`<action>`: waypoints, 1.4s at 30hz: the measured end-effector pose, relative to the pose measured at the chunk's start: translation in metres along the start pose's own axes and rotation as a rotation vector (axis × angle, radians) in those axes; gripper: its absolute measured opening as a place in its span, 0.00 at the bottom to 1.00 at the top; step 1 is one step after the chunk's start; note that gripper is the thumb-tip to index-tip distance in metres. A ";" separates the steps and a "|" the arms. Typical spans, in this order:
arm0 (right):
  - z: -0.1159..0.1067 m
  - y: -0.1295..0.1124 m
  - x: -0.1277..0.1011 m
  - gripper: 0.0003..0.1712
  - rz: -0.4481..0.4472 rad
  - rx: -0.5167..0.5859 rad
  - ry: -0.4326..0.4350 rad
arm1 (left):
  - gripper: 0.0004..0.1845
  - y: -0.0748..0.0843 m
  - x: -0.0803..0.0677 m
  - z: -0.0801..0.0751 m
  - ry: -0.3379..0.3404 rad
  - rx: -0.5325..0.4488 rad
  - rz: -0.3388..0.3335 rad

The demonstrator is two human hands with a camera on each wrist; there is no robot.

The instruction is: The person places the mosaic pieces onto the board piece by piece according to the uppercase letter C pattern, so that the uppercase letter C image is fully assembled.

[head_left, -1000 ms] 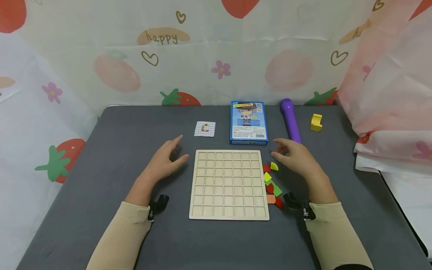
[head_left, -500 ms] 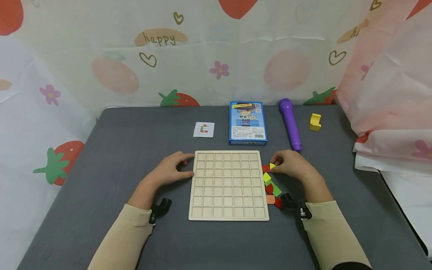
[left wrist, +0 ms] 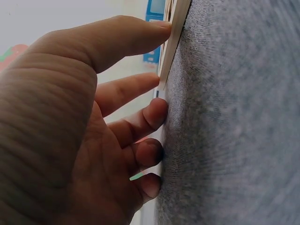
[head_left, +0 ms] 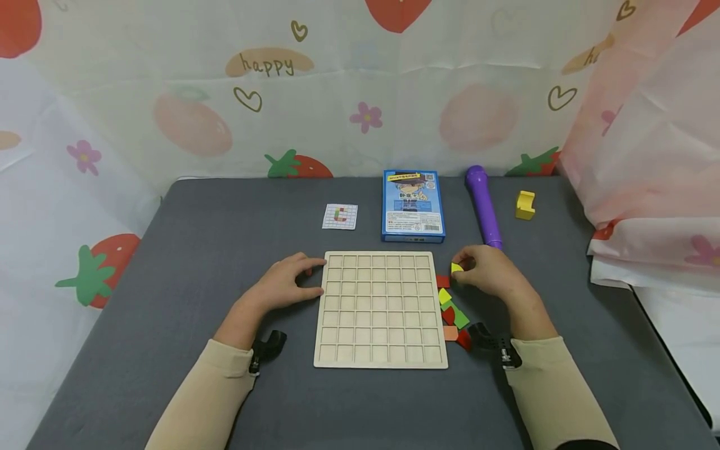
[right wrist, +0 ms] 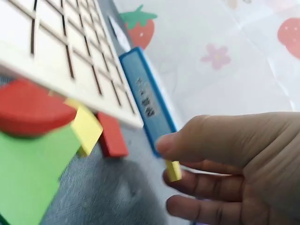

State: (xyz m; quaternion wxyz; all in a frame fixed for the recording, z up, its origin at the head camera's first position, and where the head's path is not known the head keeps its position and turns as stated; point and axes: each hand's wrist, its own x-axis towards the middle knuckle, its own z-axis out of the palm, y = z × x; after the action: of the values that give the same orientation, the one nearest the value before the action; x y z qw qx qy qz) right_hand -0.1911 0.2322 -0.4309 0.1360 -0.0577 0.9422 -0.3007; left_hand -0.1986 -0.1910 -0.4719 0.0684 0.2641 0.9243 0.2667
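Note:
A pale wooden grid board (head_left: 381, 312) lies flat before me. My left hand (head_left: 279, 284) touches its left edge with thumb and index fingertips; in the left wrist view that hand's (left wrist: 101, 154) other fingers rest against the cloth. Beyond the board's upper right corner, my right hand (head_left: 490, 270) pinches a small yellow block (head_left: 457, 267) between thumb and finger. The same yellow block (right wrist: 173, 170) shows partly covered by the thumb in the right wrist view. Along the board's right side lie red (head_left: 443, 281), yellow (head_left: 445, 296), green (head_left: 461, 317) and orange (head_left: 451, 333) blocks, some overlapping.
Behind the board are a small pattern card (head_left: 340, 216) and a blue box (head_left: 413, 206). A purple microphone (head_left: 482, 203) lies right of the box, with a yellow arched block (head_left: 525, 205) farther right. A printed curtain (head_left: 416, 94) hangs behind the dark table (head_left: 242, 219).
My left hand has come to the board's left edge. My right hand has moved down to the yellow block, pinched it and shifted it slightly away from the red block.

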 end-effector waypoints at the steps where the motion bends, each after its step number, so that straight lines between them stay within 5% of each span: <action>1: -0.001 -0.001 -0.001 0.15 -0.012 0.007 0.014 | 0.32 0.000 0.001 0.000 0.001 0.002 0.000; 15: 0.000 -0.034 -0.013 0.17 -0.161 0.214 0.133 | 0.30 -0.005 0.006 0.006 0.013 0.008 0.016; 27: 0.030 -0.059 -0.007 0.14 -0.315 0.236 0.115 | 0.30 -0.008 -0.001 0.010 0.022 0.006 0.012; 42: 0.056 -0.072 0.008 0.14 -0.254 0.110 0.092 | 0.29 -0.008 0.002 0.008 0.030 -0.010 0.043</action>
State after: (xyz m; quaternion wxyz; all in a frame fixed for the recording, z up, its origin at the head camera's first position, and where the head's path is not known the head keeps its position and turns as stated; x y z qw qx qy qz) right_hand -0.1805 0.1411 -0.4342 0.0566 -0.1549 0.9146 -0.3691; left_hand -0.2019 -0.1917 -0.4831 0.0501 0.2794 0.9181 0.2768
